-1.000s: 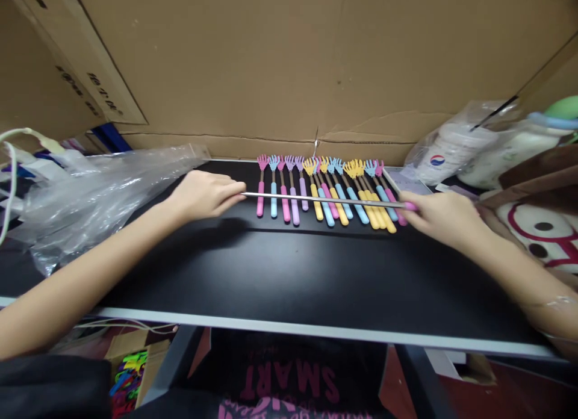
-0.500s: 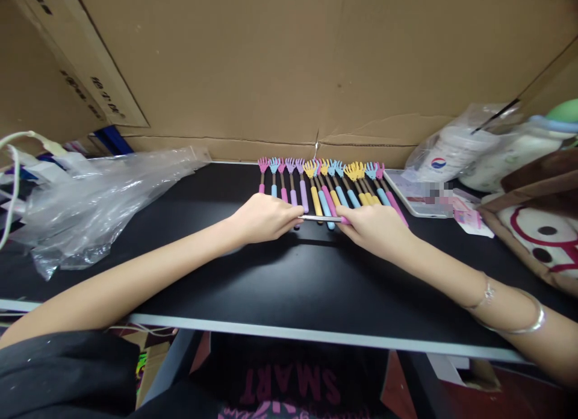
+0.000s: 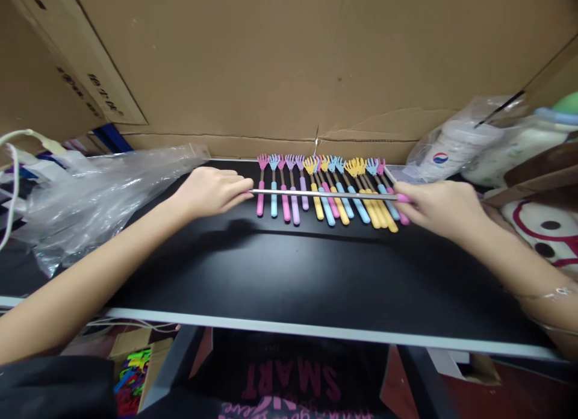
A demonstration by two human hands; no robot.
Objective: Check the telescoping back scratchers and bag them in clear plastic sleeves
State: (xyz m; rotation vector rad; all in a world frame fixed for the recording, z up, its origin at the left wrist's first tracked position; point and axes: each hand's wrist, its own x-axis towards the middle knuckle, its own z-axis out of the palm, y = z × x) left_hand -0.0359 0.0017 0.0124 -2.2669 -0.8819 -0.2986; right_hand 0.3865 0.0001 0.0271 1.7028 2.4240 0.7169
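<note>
A telescopic back scratcher (image 3: 316, 194) with a long metal rod is stretched out level above the desk, held at both ends. My left hand (image 3: 214, 192) is closed around its left end, so the claw head there is hidden. My right hand (image 3: 445, 208) grips the pink handle at the other end. Behind and below the rod lies a row of several back scratchers (image 3: 295, 211) in pink, blue, purple and yellow, claws toward the cardboard wall and handles toward me. Some on the right, such as the yellow ones (image 3: 374, 211), lie close together.
A black desk (image 3: 289, 280) with a pale front edge spans the view. Clear plastic bags (image 3: 103, 196) lie at left beside white cables (image 3: 15, 184). At right stand a bagged Pepsi cup (image 3: 451, 151) and a plush item (image 3: 546, 232). A cardboard wall (image 3: 253, 64) rises behind.
Both hands have moved apart, left hand leftward and right hand rightward, and the metal rod between them has grown much longer. The row of back scratchers stays in place.
</note>
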